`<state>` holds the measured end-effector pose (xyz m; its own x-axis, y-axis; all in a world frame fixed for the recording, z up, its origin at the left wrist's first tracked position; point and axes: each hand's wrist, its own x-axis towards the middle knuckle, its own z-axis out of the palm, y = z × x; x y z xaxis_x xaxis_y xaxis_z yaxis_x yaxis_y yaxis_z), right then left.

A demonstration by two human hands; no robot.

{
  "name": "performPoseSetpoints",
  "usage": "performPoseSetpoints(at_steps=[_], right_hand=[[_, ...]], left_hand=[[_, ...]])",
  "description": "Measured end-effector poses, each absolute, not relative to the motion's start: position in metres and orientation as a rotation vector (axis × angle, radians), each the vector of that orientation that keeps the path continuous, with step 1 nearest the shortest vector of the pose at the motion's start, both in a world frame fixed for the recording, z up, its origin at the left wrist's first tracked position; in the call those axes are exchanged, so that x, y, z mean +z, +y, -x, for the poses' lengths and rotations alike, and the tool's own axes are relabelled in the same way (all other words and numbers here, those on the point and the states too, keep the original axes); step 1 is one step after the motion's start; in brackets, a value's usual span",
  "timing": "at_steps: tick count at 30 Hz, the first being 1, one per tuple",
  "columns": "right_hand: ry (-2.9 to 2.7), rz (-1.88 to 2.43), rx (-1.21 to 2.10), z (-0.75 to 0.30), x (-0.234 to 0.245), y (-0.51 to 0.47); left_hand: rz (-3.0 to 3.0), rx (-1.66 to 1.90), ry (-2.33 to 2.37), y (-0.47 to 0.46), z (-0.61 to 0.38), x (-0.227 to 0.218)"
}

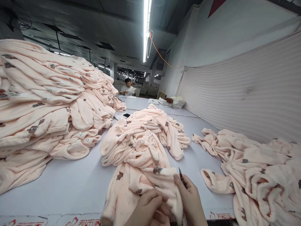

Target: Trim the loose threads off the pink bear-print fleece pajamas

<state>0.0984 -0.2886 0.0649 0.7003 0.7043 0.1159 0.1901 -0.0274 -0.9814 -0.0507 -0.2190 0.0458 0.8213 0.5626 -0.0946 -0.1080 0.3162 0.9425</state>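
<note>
A long white table (70, 185) fills the frame, and a big stack of pink fleece garments (42, 103) stands on it at the left. A loose heap of the same garments (256, 169) lies at the right, and a smaller pile (143, 138) is in the centre. At the bottom centre, one pink garment (141, 185) lies under both hands. The left hand (148, 210) has its fingers closed on the fabric. The right hand (190, 201) is just beside it, its fingers clamped on small dark snips (181, 176), whose tip points up over the garment edge. Far behind, a person (128, 88) sits at the table.
</note>
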Motion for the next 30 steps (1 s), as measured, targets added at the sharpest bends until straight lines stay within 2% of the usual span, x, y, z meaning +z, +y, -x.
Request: performPoseSetpoints(at_steps=[3,6,9,15,22,24,27,30], right_hand=[[-0.798,1.756,0.299,-0.110,0.057,-0.285],[-0.833,1.946,-0.021,-0.119,0.052,-0.275],[-0.820,2.023,-0.220,-0.133,0.055,-0.259],[-0.963,2.122,-0.438,-0.158,0.072,-0.224],[-1.205,2.166,-0.285,-0.107,0.073,-0.246],[-1.223,2.040,-0.088,-0.091,0.077,-0.258],[-1.191,1.673,0.402,-0.075,0.079,-0.261],[-1.097,1.476,0.573,-0.070,0.069,-0.247]], left_hand=[[-1.744,0.824,0.880,-0.194,0.073,0.044],[-1.986,0.708,1.140,-0.170,0.087,0.045],[-2.029,0.522,1.074,-0.165,0.093,0.043],[-1.849,0.782,0.818,-0.177,0.110,0.044],[-1.674,0.833,0.723,-0.167,0.095,0.054],[-1.680,0.871,0.688,-0.164,0.084,0.058],[-1.661,0.915,0.633,-0.163,0.067,0.060],[-1.537,0.913,0.564,-0.169,0.060,0.056]])
